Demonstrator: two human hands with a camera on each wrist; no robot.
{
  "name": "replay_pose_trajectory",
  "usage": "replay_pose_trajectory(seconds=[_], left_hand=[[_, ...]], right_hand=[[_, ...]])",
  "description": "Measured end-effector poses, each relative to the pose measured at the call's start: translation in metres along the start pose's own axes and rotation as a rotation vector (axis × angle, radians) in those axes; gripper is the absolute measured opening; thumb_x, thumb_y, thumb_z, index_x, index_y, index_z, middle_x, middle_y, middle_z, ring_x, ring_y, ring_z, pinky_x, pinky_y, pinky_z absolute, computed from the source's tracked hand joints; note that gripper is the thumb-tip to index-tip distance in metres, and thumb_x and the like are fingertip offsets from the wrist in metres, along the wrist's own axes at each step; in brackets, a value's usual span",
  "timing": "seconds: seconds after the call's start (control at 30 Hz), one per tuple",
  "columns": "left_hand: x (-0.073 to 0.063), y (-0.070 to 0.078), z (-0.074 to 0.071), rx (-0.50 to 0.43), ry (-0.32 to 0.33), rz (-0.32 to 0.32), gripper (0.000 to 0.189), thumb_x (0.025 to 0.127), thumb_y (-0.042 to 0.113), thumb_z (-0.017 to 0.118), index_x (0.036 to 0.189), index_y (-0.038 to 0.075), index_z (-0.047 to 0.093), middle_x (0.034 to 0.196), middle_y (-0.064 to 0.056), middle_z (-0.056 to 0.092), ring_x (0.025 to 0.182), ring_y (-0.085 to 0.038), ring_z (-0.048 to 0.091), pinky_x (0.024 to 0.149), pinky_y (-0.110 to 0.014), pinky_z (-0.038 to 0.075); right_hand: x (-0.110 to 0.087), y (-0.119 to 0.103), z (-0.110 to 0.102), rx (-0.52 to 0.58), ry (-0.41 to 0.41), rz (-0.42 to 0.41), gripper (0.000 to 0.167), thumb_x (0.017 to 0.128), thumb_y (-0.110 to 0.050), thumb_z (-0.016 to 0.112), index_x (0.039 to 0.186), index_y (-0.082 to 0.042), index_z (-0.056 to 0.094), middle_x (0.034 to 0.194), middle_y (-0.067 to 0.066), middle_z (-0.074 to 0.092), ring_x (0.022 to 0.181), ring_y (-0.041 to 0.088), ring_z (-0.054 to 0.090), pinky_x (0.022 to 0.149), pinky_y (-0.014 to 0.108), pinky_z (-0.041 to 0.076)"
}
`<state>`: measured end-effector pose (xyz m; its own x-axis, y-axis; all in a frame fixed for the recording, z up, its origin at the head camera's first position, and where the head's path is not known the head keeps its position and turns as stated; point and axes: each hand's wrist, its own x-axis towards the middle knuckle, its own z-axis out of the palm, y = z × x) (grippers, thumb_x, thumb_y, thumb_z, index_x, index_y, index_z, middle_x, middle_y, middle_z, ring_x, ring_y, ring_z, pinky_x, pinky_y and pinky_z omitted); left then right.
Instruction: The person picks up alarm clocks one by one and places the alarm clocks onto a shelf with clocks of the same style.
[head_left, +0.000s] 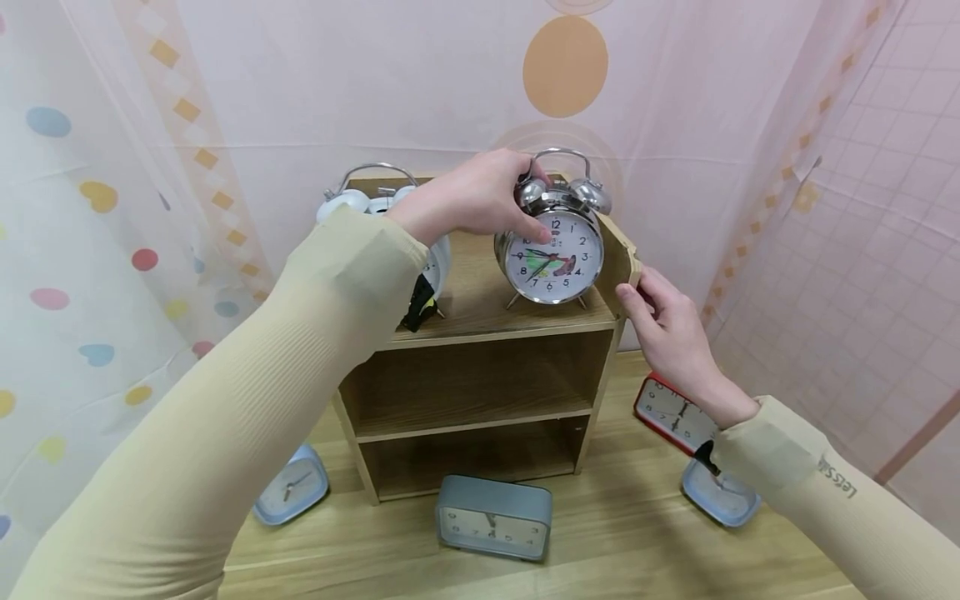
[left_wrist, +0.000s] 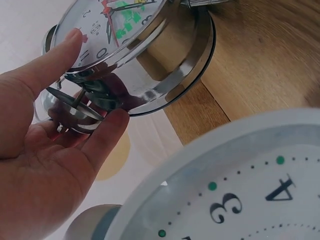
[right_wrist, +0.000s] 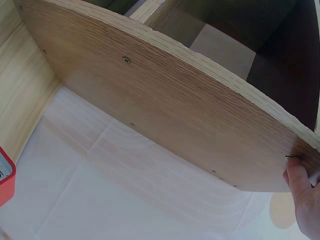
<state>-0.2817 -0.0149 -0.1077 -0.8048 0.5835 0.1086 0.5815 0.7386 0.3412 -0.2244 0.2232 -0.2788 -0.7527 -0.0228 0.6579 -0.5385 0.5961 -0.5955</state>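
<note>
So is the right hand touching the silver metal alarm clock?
No, the right hand holds the brown wooden side panel; the left hand grips the silver clock.

Pale curtains [head_left: 420,75] printed with coloured dots and orange diamonds hang before me past the far edge of a wood-grain tabletop [head_left: 615,533], pinkish tiling [head_left: 900,167] beyond its right side, in soft light.

The silver clock [head_left: 555,258] is glossy, mirror-like metal — the shelf unit [head_left: 480,296], matt and wood-grained.

The silver clock [head_left: 557,257] shows 12, the white clock [left_wrist: 235,197] 3 and 4, the right sleeve [head_left: 840,483] "Lets".
</note>
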Motion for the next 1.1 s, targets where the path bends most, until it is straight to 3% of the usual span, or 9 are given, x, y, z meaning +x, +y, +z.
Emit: replay_pose_trajectory(seconds=[0.8, 1.1], left_hand=[[0.0009, -0.0008, 0.0013, -0.005, 0.007, -0.014, 0.066, 0.091, 0.026, 0.082, 0.147, 0.007, 0.054, 0.144, -0.014, 0.064, 0.133, -0.024, 0.057, 0.123, -0.037, 0.044], [0.0007, -0.0008, 0.0017, -0.042, 0.043, 0.012, 0.086, 0.089, 0.030, 0.084, 0.159, 0.011, 0.038, 0.148, -0.014, 0.061, 0.138, -0.026, 0.056, 0.125, -0.040, 0.041]], right_hand=[[0.0004, -0.0004, 0.0008, -0.009, -0.007, 0.004, 0.030, 0.110, -0.017, 0.055, 0.129, 0.001, 0.069, 0.134, 0.017, 0.069, 0.096, -0.007, 0.055, 0.083, 0.002, 0.043], [0.0010, -0.0006, 0.0005, -0.017, -0.010, 0.007, 0.030, 0.110, -0.017, 0.056, 0.129, 0.001, 0.070, 0.132, 0.017, 0.069, 0.096, -0.006, 0.055, 0.082, 0.002, 0.043]])
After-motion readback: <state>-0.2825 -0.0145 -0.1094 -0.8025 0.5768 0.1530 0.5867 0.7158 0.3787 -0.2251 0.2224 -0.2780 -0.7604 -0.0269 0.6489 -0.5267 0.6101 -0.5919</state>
